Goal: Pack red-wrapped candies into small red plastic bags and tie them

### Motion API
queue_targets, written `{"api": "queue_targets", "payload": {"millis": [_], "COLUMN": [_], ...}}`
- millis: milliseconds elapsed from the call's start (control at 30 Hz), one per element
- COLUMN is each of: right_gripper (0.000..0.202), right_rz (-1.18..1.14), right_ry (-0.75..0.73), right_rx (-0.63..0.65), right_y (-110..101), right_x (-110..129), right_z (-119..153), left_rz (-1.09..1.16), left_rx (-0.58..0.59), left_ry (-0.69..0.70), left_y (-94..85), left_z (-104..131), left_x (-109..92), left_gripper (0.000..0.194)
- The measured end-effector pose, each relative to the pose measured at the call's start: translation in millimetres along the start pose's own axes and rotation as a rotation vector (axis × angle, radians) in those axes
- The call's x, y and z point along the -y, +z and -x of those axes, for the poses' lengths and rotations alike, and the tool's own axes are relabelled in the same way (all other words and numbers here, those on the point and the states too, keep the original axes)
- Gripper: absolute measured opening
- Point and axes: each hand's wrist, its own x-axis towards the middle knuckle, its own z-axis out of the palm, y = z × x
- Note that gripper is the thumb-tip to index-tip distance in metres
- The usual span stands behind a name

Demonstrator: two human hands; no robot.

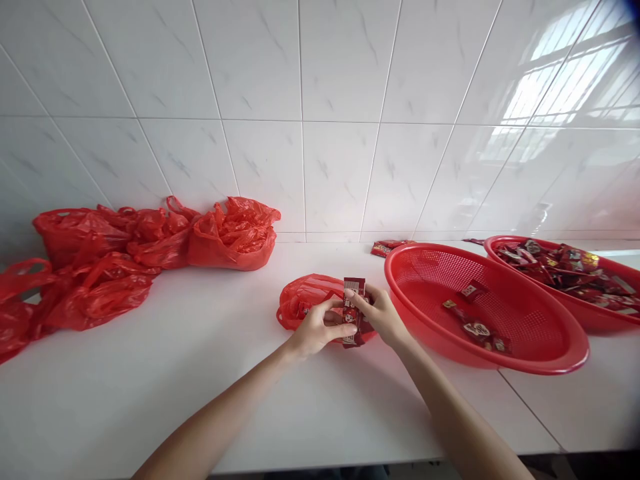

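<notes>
White marble-veined wall tiles rise behind a smooth white counter [200,373], with window light mirrored on the tiles at the upper right. Near the middle of the counter the left hand [317,330] and the right hand [380,317] meet over a small dark red snack packet with white print [353,313], held upright between them. The left fingers [340,329] are closed around the lower part of the packet, and the right fingers [361,297] pinch its upper part, so both hands grip it. Just behind the hands, touching the counter, lies a thin red plastic bag [305,300], partly open, with something small inside that is too blurred to name. Just beside the right hand sits a round red perforated plastic basket [560,347] holding a few wrapped snack packets [475,323]. Behind it and overlapping its far rim is a second red plastic basket [595,317] piled with many dark red wrappers [565,267]. Two loose packets [387,247] lie by the wall behind the first basket. Well apart, on the left end of the counter, a heap of filled red plastic bags [150,247] rests against the wall
</notes>
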Motion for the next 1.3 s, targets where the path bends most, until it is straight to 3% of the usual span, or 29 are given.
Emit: {"api": "queue_targets", "payload": {"millis": [133,267,600,767,833,933,1033,1133,1233,1300], "right_gripper": [0.045,0.042,0.044,0.045,0.044,0.045,0.051,0.044,0.043,0.043], "right_rz": [0.007,-0.085,-0.161,-0.163,-0.178,-0.267,-0.394,-0.448,-0.451,-0.456], "right_ry": [-0.028,-0.009,0.044,0.071,0.083,0.116,0.191,0.263,0.275,0.236], "right_rx": [0.03,0.072,0.002,0.022,0.028,0.065,0.149,0.259,0.278,0.23], "right_y": [-3.8,-6.8,-5.5,-6.4,-7.2,-8.4,-8.1,-5.2,-1.7,-0.5], "right_x": [2.9,2.8,0.4,0.3,0.7,2.0,2.4,1.2,-1.1,-2.4], "right_z": [-1.1,-1.9,-1.6,-1.4,-1.3,-1.1,-0.6,0.4,1.1,0.9], "left_rz": [0.025,0.039,-0.043,-0.075,-0.144,-0.33,-0.486,-0.579,-0.548,-0.381], "left_rx": [-0.015,0.058,0.072,0.06,0.015,-0.177,-0.37,-0.45,-0.496,-0.514], "left_ry": [-0.01,0.029,0.087,0.105,0.157,0.322,0.517,0.666,0.676,0.568], "left_y": [-12.0,-20.9,-19.1,-23.1,-26.0,-31.9,-38.3,-41.9,-42.7,-43.2], "left_z": [1.1,2.7,5.3,3.1,1.7,0.1,-0.4,-0.1,0.3,0.4], "left_x": [-4.5,-10.1,-12.4,-7.7,-5.1,-2.4,-1.4,-1.5,-1.9,-2.1], "left_gripper": [0.049,0.046,0.054,0.048,0.044,0.031,0.023,0.025,0.033,0.048]}}
